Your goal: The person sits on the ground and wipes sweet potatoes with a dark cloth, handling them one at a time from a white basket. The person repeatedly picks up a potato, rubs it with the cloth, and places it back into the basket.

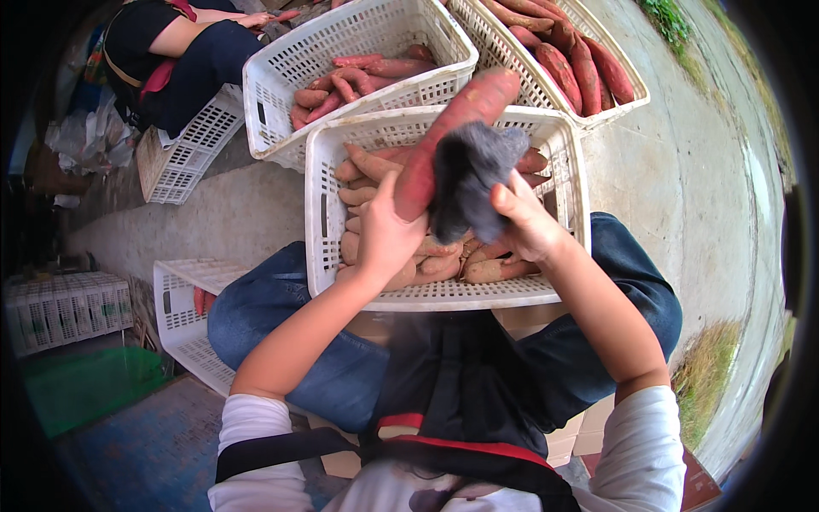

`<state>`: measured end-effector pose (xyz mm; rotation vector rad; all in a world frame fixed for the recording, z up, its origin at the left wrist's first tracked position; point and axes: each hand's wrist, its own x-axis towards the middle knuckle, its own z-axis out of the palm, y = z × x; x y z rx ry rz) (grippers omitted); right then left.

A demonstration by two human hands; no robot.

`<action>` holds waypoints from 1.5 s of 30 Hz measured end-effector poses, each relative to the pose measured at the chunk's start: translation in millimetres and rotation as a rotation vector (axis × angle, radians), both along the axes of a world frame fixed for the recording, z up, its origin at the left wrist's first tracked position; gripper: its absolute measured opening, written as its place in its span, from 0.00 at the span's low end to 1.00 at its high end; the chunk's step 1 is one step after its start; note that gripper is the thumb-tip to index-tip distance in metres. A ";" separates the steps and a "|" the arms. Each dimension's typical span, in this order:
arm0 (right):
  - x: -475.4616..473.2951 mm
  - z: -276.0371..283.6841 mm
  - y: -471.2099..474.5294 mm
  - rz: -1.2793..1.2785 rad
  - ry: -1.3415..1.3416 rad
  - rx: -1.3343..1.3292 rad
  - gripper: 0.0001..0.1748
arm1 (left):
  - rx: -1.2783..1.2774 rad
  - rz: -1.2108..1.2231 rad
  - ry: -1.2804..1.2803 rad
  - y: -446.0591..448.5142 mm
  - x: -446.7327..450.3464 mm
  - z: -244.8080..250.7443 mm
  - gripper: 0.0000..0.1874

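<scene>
My left hand (391,233) grips the lower end of a large red-skinned sweet potato (457,118), which slants up to the right. A dark grey cloth (477,173) is in my right hand (528,221), beside the sweet potato; the cloth is a little blurred, and whether it touches the skin cannot be told. Both hands are above a white plastic crate (448,301) between my knees. Inside it lie several paler sweet potatoes (377,165) and a few redder ones at the right, partly hidden by my hands and the cloth.
Behind stand two more white crates, the left one (269,137) with smaller red sweet potatoes (397,67), the right one (630,105) with large ones (585,70). A person (192,48) sits on a crate at upper left. A tipped crate (167,320) is by my left knee.
</scene>
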<state>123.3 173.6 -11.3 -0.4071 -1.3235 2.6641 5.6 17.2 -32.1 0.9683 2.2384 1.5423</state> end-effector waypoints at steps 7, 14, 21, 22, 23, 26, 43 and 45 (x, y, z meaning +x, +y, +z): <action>-13.3 -21.3 16.3 -0.025 0.001 -0.480 0.36 | -0.101 0.027 0.021 8.4 4.9 -4.0 0.15; -17.7 -34.4 -19.3 -0.270 -0.077 -0.293 0.29 | -0.135 -0.015 0.151 5.1 13.8 -8.2 0.16; -35.1 -17.7 -14.3 -0.418 -0.224 -0.301 0.24 | -0.344 -0.098 0.133 12.2 13.2 0.9 0.17; -36.1 -18.3 -11.7 -0.418 -0.236 -0.331 0.24 | -0.388 -0.113 0.125 12.3 12.5 2.6 0.16; -36.5 -19.9 -9.0 -0.419 -0.249 -0.363 0.23 | -0.392 -0.129 0.120 11.7 11.9 4.3 0.16; -37.1 -28.5 -1.5 -0.415 -0.280 -0.405 0.22 | -0.387 -0.141 0.112 10.9 11.7 6.9 0.17; -4.4 -25.6 40.2 -0.103 -0.215 -0.795 0.17 | -0.451 -0.316 0.135 4.8 15.4 0.0 0.18; 6.2 -13.0 35.0 0.103 0.014 -0.990 0.18 | -0.394 -0.355 0.133 2.7 13.7 -2.3 0.19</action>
